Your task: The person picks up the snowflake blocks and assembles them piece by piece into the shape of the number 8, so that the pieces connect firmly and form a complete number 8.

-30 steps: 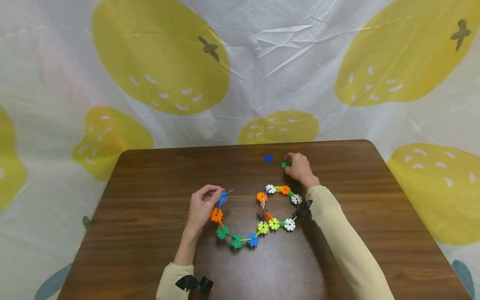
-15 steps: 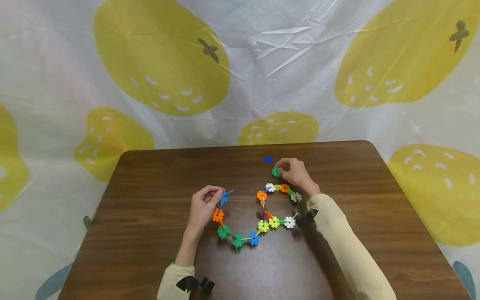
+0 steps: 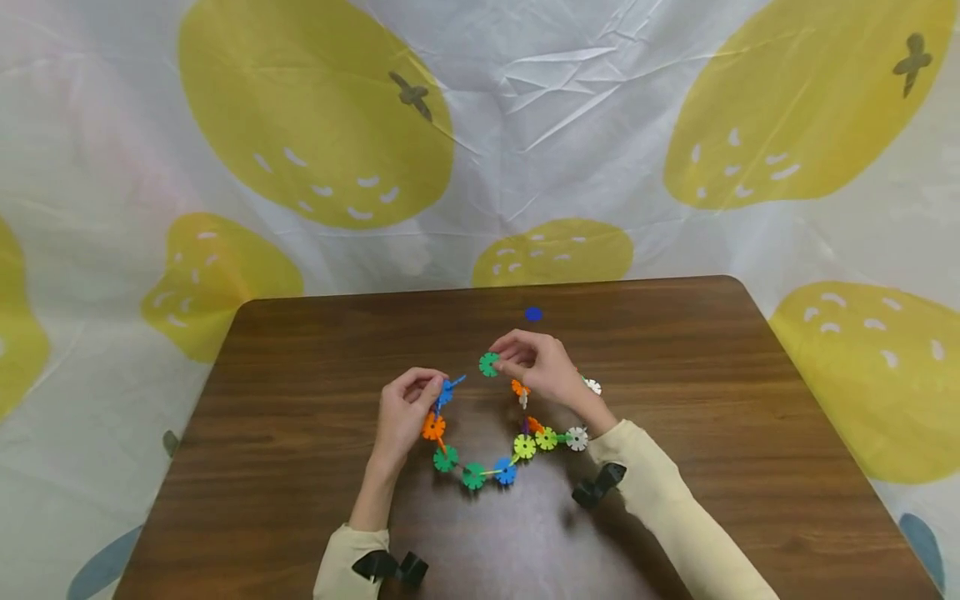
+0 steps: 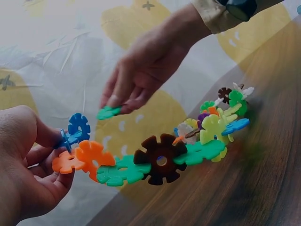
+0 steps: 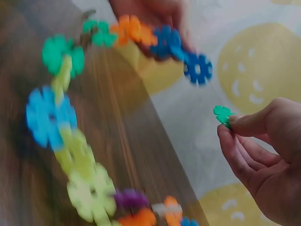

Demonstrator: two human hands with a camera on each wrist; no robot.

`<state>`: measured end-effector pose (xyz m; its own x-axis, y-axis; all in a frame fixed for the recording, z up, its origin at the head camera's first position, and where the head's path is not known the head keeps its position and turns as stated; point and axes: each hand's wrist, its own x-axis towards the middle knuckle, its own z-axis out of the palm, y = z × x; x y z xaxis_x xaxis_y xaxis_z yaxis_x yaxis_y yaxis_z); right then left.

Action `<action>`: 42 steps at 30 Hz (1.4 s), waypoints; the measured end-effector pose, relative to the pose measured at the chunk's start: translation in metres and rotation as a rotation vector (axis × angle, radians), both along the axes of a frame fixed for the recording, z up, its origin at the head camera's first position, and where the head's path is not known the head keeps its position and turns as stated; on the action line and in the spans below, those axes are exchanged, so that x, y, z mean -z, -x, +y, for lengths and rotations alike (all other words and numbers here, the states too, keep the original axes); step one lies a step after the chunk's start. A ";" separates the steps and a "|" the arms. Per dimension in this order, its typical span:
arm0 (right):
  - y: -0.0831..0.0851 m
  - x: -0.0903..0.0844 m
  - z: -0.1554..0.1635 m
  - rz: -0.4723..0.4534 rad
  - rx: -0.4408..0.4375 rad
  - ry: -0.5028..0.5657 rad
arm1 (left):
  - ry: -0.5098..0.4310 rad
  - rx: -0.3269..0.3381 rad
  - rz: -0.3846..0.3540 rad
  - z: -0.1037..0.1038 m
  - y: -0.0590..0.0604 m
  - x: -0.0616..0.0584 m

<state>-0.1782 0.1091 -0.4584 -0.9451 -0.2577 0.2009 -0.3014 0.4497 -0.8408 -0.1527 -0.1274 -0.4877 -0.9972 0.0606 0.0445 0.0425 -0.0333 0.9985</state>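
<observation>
A chain of interlocking snowflake discs [image 3: 473, 476] in many colours curves across the table, its right part looping round under my right forearm. My left hand [image 3: 405, 417] pinches the chain's free end near a blue disc [image 4: 79, 126], close to an orange one [image 4: 94, 157]. Between thumb and fingertips, my right hand [image 3: 547, 371] holds a loose green snowflake disc [image 3: 489, 364]. That green disc hangs above the table, apart from the chain, a short way to the right of the blue end disc [image 5: 198, 68]. The right hand hides the loop's far side in the head view.
A single dark blue disc [image 3: 533, 314] lies near the far edge of the brown wooden table [image 3: 300, 350]. Behind the table hangs a white cloth [image 3: 420, 258] with yellow fruit prints. Black camera mounts [image 3: 600, 485] sit on both wrists.
My right hand has lifted the green disc from the far part of the table and carried it left, towards the chain's blue end. The left hand has stayed nearly still.
</observation>
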 end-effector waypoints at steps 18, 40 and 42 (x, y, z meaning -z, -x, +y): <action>-0.013 0.007 -0.029 -0.136 0.041 0.198 | -0.009 -0.008 -0.020 0.001 -0.003 -0.002; -0.019 0.018 -0.036 -0.227 0.082 0.384 | 0.068 -0.120 0.112 0.015 -0.011 0.009; -0.020 0.016 -0.035 -0.236 0.083 0.375 | 0.066 -0.118 0.107 0.015 -0.012 0.009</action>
<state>-0.1577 0.0736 -0.4747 -0.9906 -0.1299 0.0420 -0.0572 0.1157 -0.9916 -0.1409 -0.1120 -0.4969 -0.9873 -0.0507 0.1508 0.1486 0.0437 0.9879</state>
